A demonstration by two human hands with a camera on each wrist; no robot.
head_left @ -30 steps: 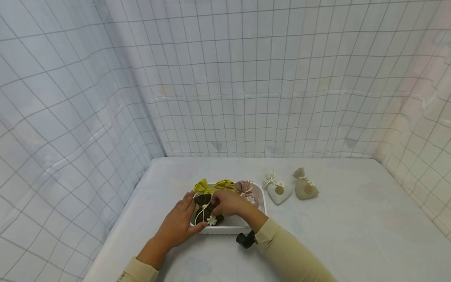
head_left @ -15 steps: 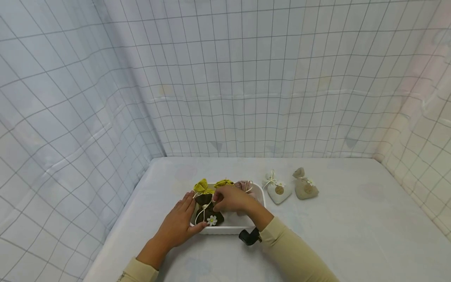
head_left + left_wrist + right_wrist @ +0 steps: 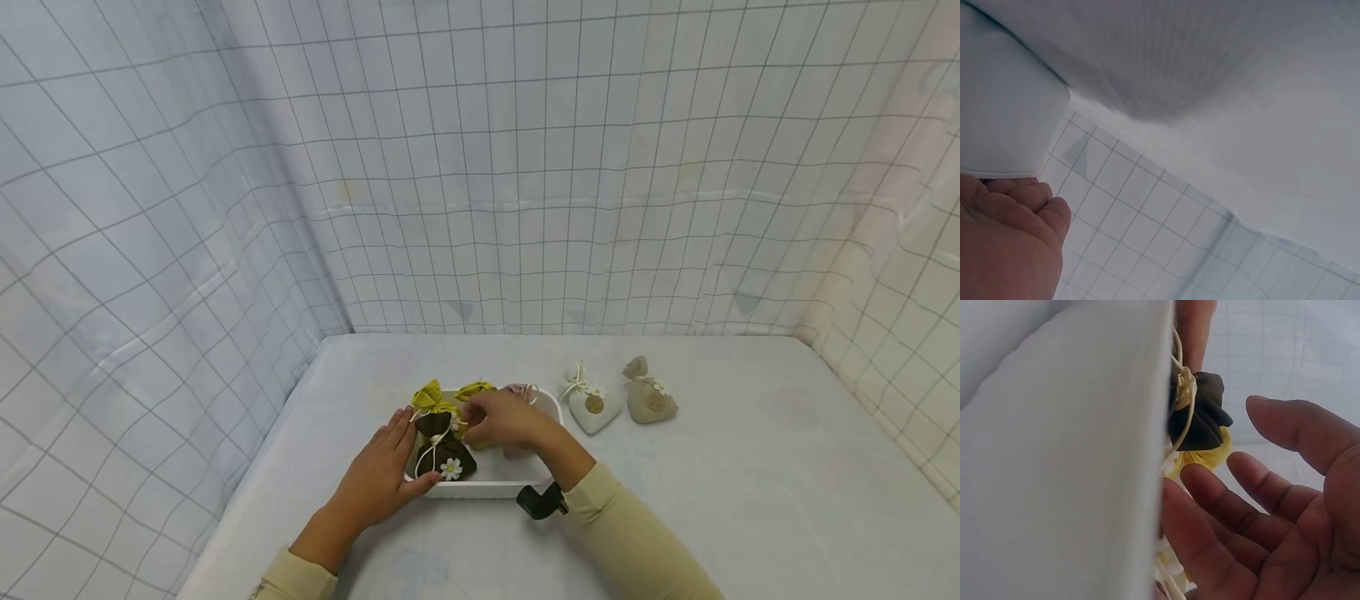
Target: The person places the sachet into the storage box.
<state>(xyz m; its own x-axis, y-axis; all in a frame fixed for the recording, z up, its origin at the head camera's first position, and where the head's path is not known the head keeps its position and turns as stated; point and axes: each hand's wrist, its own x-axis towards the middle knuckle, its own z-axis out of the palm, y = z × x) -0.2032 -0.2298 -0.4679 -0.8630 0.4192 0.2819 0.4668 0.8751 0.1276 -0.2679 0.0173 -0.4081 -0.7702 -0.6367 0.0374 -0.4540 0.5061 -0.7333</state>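
Brown pouch [image 3: 461, 456], cord-tied (white daisy [image 3: 452, 469]) | right hand [image 3: 501, 419] spread, empty | left hand [image 3: 379, 475] straight-fingered against tray [image 3: 487, 490]

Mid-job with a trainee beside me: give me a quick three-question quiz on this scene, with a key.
1. True or false: the squat dark brown fabric pouch with a white flower lies inside the white rectangular plastic tray.
2. How many pouches lie on the white cloth-covered table outside the tray? A) one B) two C) four
3. Fill in: the ____ hand rests at the tray's left end.

Key:
1. True.
2. B: the off-white rounded fabric pouch and the tan rounded fabric pouch.
3. Left.
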